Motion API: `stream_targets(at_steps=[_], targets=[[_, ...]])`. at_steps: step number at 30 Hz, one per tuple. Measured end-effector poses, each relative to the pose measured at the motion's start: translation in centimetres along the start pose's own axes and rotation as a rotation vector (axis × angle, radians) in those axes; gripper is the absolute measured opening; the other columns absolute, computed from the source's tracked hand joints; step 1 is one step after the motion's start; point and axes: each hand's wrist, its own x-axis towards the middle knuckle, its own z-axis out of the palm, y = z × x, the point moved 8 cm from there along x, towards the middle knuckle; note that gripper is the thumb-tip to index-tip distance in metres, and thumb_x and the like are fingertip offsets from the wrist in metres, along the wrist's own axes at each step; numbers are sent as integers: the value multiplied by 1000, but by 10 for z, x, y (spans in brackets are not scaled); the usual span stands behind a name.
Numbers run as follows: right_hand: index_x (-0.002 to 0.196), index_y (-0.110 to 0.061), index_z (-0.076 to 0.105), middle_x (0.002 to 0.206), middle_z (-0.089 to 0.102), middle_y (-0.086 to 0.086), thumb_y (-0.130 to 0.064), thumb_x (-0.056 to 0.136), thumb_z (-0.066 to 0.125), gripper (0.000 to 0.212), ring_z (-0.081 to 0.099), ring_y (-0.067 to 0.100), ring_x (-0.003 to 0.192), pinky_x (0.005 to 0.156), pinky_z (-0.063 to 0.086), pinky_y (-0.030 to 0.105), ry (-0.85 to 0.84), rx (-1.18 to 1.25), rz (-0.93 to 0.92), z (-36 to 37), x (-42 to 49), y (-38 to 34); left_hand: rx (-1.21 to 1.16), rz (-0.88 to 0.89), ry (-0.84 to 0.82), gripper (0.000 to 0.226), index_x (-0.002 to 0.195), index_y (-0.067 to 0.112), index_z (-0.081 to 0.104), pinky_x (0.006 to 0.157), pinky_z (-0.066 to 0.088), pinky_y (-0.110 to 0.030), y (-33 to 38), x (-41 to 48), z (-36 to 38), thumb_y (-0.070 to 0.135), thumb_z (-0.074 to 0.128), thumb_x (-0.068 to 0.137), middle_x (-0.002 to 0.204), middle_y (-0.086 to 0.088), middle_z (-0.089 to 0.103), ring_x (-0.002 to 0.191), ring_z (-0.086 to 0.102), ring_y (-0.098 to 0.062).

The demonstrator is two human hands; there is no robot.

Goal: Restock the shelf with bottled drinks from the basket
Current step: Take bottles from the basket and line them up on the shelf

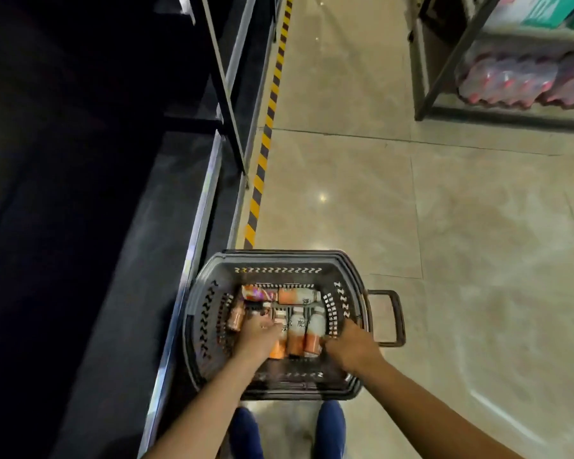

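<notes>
A dark plastic basket [279, 261] stands on the floor beside the dark shelf [130, 260] at the left. Several orange-and-white bottled drinks [299, 329] lie inside it, one [297, 295] lying crosswise at the far end. My left hand [257, 336] reaches into the basket and covers a bottle [278, 349] at the left of the row; its fingers are curled over it. My right hand [352, 344] is in the basket's right side, with its fingers at the bottom of the rightmost bottle [314, 336]. Blur hides the exact grip of both hands.
The basket's handle [395, 318] sticks out to the right. Yellow-black tape [265, 150] runs along the shelf base. A metal rack [444, 61] with shrink-wrapped bottle packs [524, 81] stands at the far right. My blue shoes [330, 429] are below the basket on the tiled floor [411, 210].
</notes>
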Motion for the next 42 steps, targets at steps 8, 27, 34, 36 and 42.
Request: stream_targets(at_steps=[8, 27, 34, 36, 42], targets=[[133, -6, 47, 131, 59, 18, -28, 93, 62, 49, 58, 33, 118, 93, 45, 32, 5, 290, 331, 145, 252, 89, -88, -214, 52, 42, 105, 1, 65, 85, 48, -29, -149, 258, 88, 37, 70, 84, 104, -16, 69, 98, 66, -29], [139, -13, 33, 124, 58, 19, -67, 80, 63, 85, 57, 40, 112, 96, 48, 49, 243, 565, 614, 264, 446, 170, 219, -329, 363, 77, 136, 5, 41, 102, 40, -51, -244, 429, 154, 60, 58, 86, 136, -22, 48, 123, 48, -42], [118, -15, 58, 107, 68, 7, -79, 47, 64, 97, 65, 28, 96, 93, 52, 48, 169, 660, 443, 238, 411, 159, 13, -251, 195, 54, 117, 18, 63, 82, 45, -36, -215, 398, 150, 62, 56, 86, 105, -4, 64, 94, 59, -28], [112, -14, 58, 103, 68, 5, -74, 52, 71, 85, 65, 27, 95, 94, 52, 45, 138, 711, 375, 217, 377, 138, -106, -222, 118, 58, 116, 18, 61, 88, 47, -37, -187, 362, 146, 63, 66, 79, 110, -1, 65, 101, 62, -28], [108, -17, 67, 97, 77, 10, -44, 82, 76, 39, 75, 27, 86, 63, 60, 29, -120, 880, 107, 109, 224, 44, -346, -78, -40, 41, 114, 19, 64, 74, 49, -28, -60, 198, 91, 37, 77, 80, 107, -4, 70, 96, 66, -22]])
